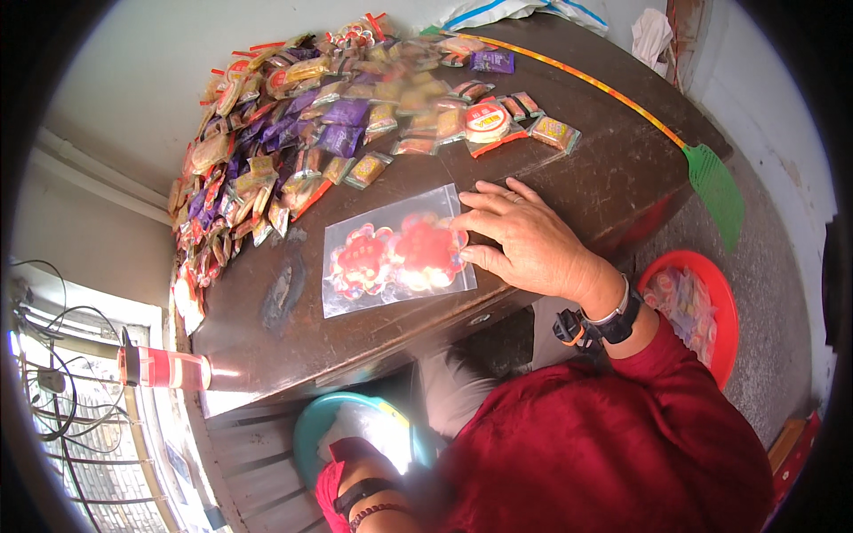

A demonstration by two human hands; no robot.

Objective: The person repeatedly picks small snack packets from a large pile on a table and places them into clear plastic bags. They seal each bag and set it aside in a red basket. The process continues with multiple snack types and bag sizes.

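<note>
A clear zip-top plastic bag (pixel 340 300) lies flat on the dark wooden table (pixel 600 100). Inside it are two flower-shaped red pieces (pixel 423 248) with colourful petal-like edges and printed writing. My right hand (pixel 526 240) rests at the bag's right edge, its fingers apart and the fingertips touching the plastic. A ring, a watch and a black strap are on that arm. My left hand is out of view below the picture; only the forearm shows, with a black band and a bead bracelet, beside a teal basin (pixel 308 416) holding whitish plastic.
Small wrapped snacks (pixel 343 113) are heaped along the table's far left side. A green fly swatter (pixel 716 193) projects past the right edge. A red basin (pixel 726 320) with filled bags stands on the floor. A pinkish bottle (pixel 176 370) lies at the left near cables.
</note>
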